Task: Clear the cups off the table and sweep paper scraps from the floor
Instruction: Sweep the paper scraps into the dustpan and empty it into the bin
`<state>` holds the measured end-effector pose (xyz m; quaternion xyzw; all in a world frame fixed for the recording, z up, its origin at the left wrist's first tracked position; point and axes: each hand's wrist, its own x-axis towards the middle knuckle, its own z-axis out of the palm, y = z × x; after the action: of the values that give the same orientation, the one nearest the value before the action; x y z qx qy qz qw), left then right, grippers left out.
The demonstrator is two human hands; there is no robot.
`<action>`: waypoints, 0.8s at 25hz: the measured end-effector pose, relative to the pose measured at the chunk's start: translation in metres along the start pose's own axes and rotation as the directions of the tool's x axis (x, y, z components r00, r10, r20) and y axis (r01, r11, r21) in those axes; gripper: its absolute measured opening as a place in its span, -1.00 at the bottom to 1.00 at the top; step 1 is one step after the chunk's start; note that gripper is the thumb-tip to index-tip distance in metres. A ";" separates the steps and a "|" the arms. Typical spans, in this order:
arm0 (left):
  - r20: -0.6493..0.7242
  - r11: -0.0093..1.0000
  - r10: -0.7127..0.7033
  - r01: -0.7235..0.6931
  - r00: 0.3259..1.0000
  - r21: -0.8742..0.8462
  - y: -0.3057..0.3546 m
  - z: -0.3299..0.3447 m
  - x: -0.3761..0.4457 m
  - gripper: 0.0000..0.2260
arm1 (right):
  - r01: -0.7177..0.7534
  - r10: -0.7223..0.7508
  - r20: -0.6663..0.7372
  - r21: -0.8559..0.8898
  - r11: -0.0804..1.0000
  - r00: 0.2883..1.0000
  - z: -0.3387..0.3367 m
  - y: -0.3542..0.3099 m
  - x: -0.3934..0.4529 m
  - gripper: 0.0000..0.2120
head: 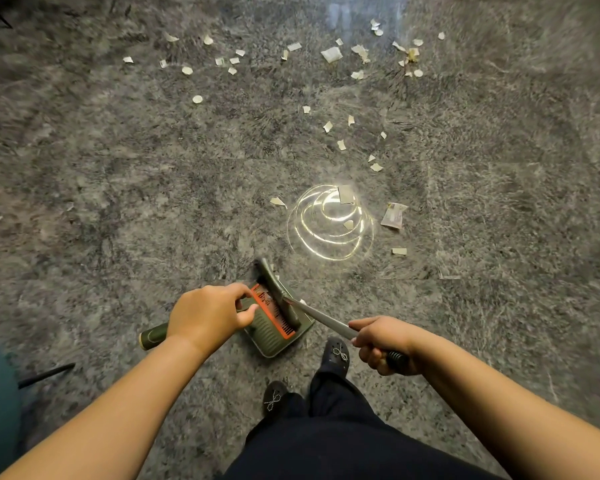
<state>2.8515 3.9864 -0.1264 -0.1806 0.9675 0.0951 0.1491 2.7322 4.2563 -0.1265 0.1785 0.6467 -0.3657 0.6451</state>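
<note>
R hand [381, 344] grips broom [312, 311] handle (axis runs up-left) | L hand [210, 315] grips dustpan [278, 329] | scraps [331, 54] ahead

The scene is dim overall, with warm light falling on the forearms from above. On the grey floor [118, 202] there is a strong glare [329, 223]: bright rings of reflected lamp light, which wash out the scraps [346, 194] lying inside them. Far beyond this glare, at the top edge, a paler bluish reflection [340, 15] shines on the floor. All around the glare the floor texture looks smeared in curved streaks, more strongly toward the corners, a mark of motion blur and wide-angle distortion. The corners are darker. Shadows are soft and weak. The arms nearer the camera than the glare look stretched.
</note>
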 end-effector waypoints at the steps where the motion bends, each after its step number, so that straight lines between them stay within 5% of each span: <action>1: -0.006 1.000 0.000 0.000 1.000 -0.006 -0.003 0.000 -0.004 -0.72 | 0.005 -0.005 -0.011 0.011 1.000 1.000 0.000 0.000 -0.003 -0.54; 14: -0.061 0.988 -0.135 0.130 0.989 -0.079 -0.033 0.003 -0.039 -0.79 | 0.071 -0.091 -0.156 -0.125 0.990 0.984 -0.010 0.002 0.017 -0.54; 20: -0.037 0.985 -0.152 0.149 0.988 -0.084 -0.033 0.013 -0.046 -0.76 | 0.038 -0.058 -0.098 -0.195 0.980 0.993 0.026 0.007 0.046 -0.58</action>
<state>2.9081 3.9743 -0.1275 -0.2610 0.9495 0.1186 0.1272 2.7509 4.2318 -0.1696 0.1182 0.7158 -0.3071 0.6159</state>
